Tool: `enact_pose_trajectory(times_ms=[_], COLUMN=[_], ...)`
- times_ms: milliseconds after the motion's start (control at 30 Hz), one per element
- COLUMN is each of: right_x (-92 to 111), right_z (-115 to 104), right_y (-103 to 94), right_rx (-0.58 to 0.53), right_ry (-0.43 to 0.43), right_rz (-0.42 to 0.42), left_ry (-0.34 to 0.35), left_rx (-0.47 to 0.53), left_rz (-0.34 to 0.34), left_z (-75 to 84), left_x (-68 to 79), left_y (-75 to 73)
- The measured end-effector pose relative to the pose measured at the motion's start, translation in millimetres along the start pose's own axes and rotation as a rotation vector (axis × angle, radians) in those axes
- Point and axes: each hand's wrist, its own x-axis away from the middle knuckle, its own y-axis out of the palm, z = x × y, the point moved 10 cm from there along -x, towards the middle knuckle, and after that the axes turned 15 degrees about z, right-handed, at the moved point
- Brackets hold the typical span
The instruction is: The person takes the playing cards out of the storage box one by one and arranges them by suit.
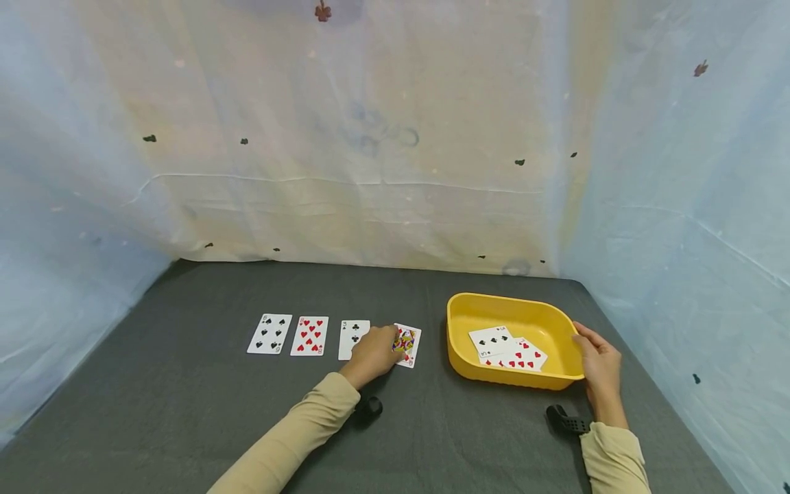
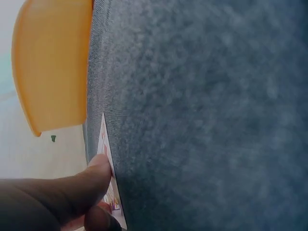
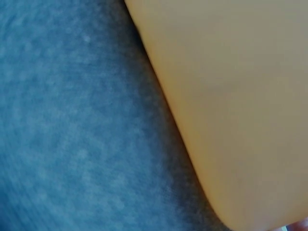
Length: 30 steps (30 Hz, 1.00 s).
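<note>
My left hand (image 1: 374, 353) is at a red face playing card (image 1: 409, 345) on the dark cloth, pinching it between thumb and fingers. In the left wrist view the thumb (image 2: 100, 168) lies on this card (image 2: 109, 149), which is seen almost edge-on. To its left stand a clubs card (image 1: 349, 337), partly behind the hand, a hearts card (image 1: 310, 336) and a spades card (image 1: 269, 334), all face up. My right hand (image 1: 600, 367) grips the right rim of a yellow tray (image 1: 512, 302). Inside the tray a spades card (image 1: 491, 341) overlaps a hearts card (image 1: 524, 355).
Dark grey cloth (image 1: 185, 384) covers the table. Pale plastic sheeting (image 1: 382, 137) hangs behind it and along both sides. The tray's outer wall (image 3: 231, 106) fills much of the right wrist view. A black wrist device (image 1: 566, 420) sits at the right wrist.
</note>
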Motion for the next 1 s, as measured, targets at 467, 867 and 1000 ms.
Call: enact_pose_trajectory(times_ms=[467, 867, 1000], right_x=[-1, 0, 0], right_z=[0, 1, 1], right_y=[-0.4, 0.3, -0.4], right_rx=[-0.006, -0.011, -0.014], right_ry=[0.007, 0.010, 0.006], right_rz=[0.002, 0.006, 0.003], left_ry=[-0.073, -0.008, -0.041], left_rx=[-0.008, 0.122, 0.254], left_rz=[0.010, 0.028, -0.024], left_z=[-13.2, 0.6, 10.0], left_x=[-2.5, -16.5, -21.5], left_y=[-8.8, -24.3, -30.0])
